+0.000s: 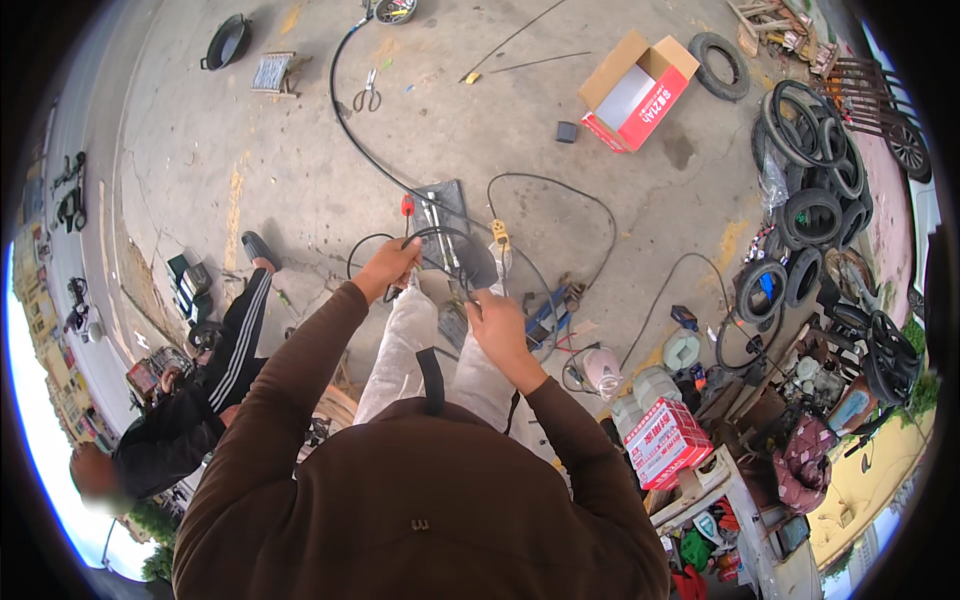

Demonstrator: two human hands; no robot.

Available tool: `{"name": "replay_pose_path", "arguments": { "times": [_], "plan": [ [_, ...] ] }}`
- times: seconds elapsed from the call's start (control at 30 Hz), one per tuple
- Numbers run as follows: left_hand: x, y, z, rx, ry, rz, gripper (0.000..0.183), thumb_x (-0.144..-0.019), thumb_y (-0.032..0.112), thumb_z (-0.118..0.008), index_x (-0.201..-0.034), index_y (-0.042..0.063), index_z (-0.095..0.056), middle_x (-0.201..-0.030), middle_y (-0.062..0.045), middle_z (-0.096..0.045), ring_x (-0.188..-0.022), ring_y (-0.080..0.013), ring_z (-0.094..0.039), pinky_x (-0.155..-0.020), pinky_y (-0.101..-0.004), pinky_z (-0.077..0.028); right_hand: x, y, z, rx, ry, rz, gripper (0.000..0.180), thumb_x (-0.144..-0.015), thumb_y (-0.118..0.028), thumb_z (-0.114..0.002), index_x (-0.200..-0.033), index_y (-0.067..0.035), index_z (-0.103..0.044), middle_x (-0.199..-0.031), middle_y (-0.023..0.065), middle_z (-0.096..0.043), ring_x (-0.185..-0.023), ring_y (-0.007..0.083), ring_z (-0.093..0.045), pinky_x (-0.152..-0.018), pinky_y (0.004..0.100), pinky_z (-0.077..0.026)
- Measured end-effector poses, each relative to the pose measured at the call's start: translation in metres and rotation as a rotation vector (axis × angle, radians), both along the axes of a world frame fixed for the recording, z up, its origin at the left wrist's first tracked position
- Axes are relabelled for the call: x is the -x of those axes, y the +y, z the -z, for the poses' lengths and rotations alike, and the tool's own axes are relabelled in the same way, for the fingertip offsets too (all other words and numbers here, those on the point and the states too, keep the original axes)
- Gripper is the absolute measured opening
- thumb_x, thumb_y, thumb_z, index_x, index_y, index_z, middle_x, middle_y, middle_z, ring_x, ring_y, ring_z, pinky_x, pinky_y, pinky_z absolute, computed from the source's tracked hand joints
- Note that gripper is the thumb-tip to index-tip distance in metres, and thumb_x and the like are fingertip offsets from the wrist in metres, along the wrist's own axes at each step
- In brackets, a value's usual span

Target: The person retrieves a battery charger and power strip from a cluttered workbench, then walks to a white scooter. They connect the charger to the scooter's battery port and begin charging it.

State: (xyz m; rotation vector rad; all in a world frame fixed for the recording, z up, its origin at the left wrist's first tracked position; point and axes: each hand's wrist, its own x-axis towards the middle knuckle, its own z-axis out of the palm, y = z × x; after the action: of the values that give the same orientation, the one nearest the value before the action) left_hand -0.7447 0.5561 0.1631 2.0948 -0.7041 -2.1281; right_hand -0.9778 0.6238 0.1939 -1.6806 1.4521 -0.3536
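Above my knees, a loop of thin black cable or hose (437,229) arcs between my two hands. My left hand (390,268) grips one side of it. My right hand (501,328) is closed around the other side, near my right knee. Just beyond the loop, a dark flat tray or mat (450,196) lies on the concrete with long chrome wrenches (433,217) on it. A tool with a red handle (407,204) is by its left edge. To the right is a yellow socket or connector (500,231) on a black cord.
Scissors (367,97), a folding stool (274,73) and a black tub (227,43) are ahead on the left. An open red carton (637,94) stands ahead right. Used tyres (811,215) are piled at right. A seated person in black (180,427) is at left.
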Motion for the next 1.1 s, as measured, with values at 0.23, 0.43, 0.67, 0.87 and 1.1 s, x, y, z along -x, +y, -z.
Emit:
{"name": "replay_pose_path", "arguments": {
  "times": [0.23, 0.43, 0.67, 0.87, 1.1],
  "plan": [
    [-0.008, 0.01, 0.006, 0.006, 0.16, -0.179, 0.037, -0.096, 0.04, -0.042, -0.082, 0.008, -0.053, -0.074, -0.001, -0.048, -0.071, -0.0111, -0.048, -0.066, -0.0312, -0.048, 0.019, -0.01, -0.012, -0.057, -0.083, 0.178, 0.016, -0.08, -0.017, -0.064, -0.087, -0.003, -0.06, -0.067, 0.0168, -0.06, -0.063, 0.0361, -0.057, -0.061, 0.043, -0.044],
    [-0.004, 0.018, 0.009, 0.024, 0.208, -0.323, 0.037, -0.097, 0.04, -0.04, -0.091, 0.008, -0.056, -0.097, -0.002, -0.055, -0.09, -0.013, -0.05, -0.075, -0.0332, -0.046, 0.019, -0.014, -0.02, -0.117, -0.12, 0.201, 0.017, -0.081, -0.018, -0.064, -0.088, -0.003, -0.061, -0.074, 0.0185, -0.062, -0.069, 0.0372, -0.059, -0.063, 0.0433, -0.045],
    [-0.006, 0.036, 0.022, 0.047, 0.322, -0.406, 0.037, -0.096, 0.042, -0.041, -0.1, 0.009, -0.057, -0.112, -0.004, -0.053, -0.101, -0.0155, -0.047, -0.082, -0.0341, -0.045, 0.022, -0.011, -0.016, -0.1, -0.081, 0.16, 0.017, -0.081, -0.019, -0.063, -0.088, -0.004, -0.061, -0.076, 0.018, -0.063, -0.071, 0.0366, -0.059, -0.064, 0.0428, -0.045],
    [0.011, 0.043, 0.024, 0.051, 0.224, -0.387, 0.038, -0.096, 0.041, -0.04, -0.104, 0.007, -0.057, -0.121, -0.004, -0.051, -0.098, -0.0146, -0.049, -0.077, -0.0339, -0.048, 0.029, -0.01, -0.017, -0.133, -0.062, 0.15, 0.017, -0.082, -0.019, -0.062, -0.089, -0.004, -0.062, -0.078, 0.0191, -0.063, -0.075, 0.0367, -0.059, -0.066, 0.0424, -0.046],
    [0.018, 0.057, 0.047, 0.243, -0.126, -0.205, 0.04, -0.093, 0.041, -0.048, -0.093, 0.005, -0.066, -0.104, -0.008, -0.054, -0.09, -0.0192, -0.055, -0.071, -0.0349, -0.049, 0.03, -0.005, -0.013, -0.13, -0.065, 0.104, 0.017, -0.081, -0.018, -0.062, -0.089, -0.003, -0.062, -0.081, 0.0181, -0.064, -0.077, 0.0367, -0.059, -0.068, 0.0414, -0.046]
  ]
}}
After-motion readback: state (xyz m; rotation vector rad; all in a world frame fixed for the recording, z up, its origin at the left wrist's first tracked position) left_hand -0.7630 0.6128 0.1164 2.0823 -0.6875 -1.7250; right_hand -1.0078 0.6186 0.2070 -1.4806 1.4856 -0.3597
